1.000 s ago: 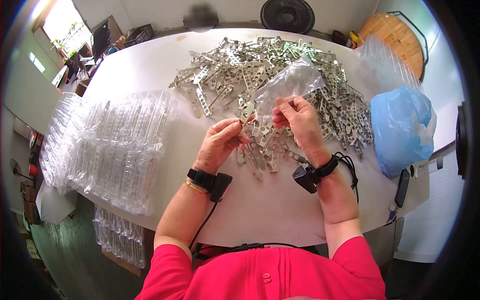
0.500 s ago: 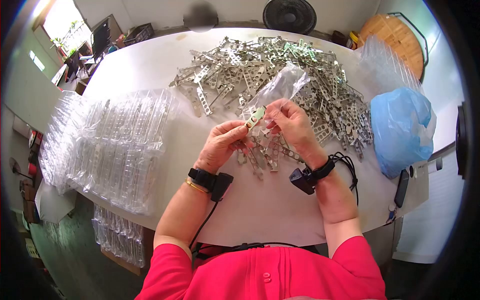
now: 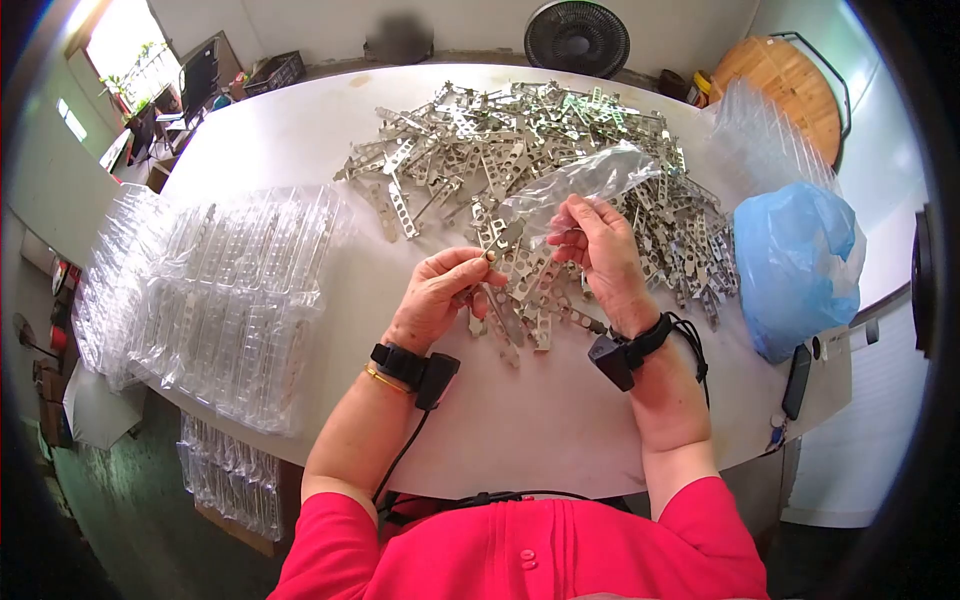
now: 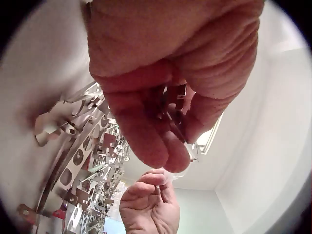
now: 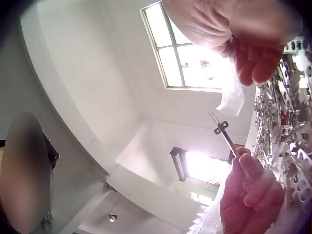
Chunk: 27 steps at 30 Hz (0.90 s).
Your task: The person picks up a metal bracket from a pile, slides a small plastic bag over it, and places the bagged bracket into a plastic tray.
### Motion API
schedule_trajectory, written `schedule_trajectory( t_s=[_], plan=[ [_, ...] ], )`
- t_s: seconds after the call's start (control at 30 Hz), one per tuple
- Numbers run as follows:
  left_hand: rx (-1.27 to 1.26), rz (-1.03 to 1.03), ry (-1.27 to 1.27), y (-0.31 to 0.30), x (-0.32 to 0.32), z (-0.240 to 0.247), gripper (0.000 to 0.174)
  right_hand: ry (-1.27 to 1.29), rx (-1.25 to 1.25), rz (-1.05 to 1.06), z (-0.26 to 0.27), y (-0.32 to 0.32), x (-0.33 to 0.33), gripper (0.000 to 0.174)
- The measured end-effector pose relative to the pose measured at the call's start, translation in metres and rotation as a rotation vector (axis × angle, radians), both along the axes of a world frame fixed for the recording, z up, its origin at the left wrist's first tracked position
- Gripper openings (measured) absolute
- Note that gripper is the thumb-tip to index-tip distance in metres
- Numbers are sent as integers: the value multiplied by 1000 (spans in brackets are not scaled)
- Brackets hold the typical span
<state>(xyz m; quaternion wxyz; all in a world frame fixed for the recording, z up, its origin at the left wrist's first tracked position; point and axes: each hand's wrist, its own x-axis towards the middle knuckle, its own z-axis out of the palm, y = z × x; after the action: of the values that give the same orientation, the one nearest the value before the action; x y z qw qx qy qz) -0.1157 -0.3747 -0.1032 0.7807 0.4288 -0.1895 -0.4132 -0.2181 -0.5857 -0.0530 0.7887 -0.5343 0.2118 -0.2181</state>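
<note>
My left hand (image 3: 437, 295) pinches a slim metal strip with holes (image 3: 508, 236) between thumb and fingers, its free end pointing away from me. In the right wrist view the same strip (image 5: 226, 135) sticks up from the fingertips, showing a small crosspiece and two thin prongs. My right hand (image 3: 608, 258) pinches a thin clear plastic bag (image 3: 590, 182), which spreads out beyond the fingers over the pile. A short gap separates the two hands. Behind and beneath them lies a big heap of punched metal strips (image 3: 500, 160).
Clear plastic trays (image 3: 225, 300) are stacked at the left of the white table (image 3: 480, 420). A blue plastic bag (image 3: 797, 270) and a phone (image 3: 797, 382) sit on the right, with more clear trays (image 3: 765, 135) behind. A black fan (image 3: 577, 38) stands beyond the far edge.
My right hand first came in to the strip with the bag bunched, then drew back to the right, and the bag spread out again. The strip turned in my left fingers.
</note>
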Motion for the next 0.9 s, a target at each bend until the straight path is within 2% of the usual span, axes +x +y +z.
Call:
schedule_trajectory(
  t_s=[0.33, 0.5, 0.6, 0.9],
  plan=[
    [30, -3, -30, 0, 2, -2, 14, -70, -125, -78, 4, 4, -1, 19],
    [64, 8, -72, -1, 0, -2, 13, -110, -405, -66, 3, 8, -1, 17],
    [97, -1, -108, -1, -1, 2, 13, -60, -459, 8, 5, 14, -3, 18],
    [66, -3, -152, -3, -3, 5, 12, 20, -430, 123, 10, 24, -3, 18]
  ],
)
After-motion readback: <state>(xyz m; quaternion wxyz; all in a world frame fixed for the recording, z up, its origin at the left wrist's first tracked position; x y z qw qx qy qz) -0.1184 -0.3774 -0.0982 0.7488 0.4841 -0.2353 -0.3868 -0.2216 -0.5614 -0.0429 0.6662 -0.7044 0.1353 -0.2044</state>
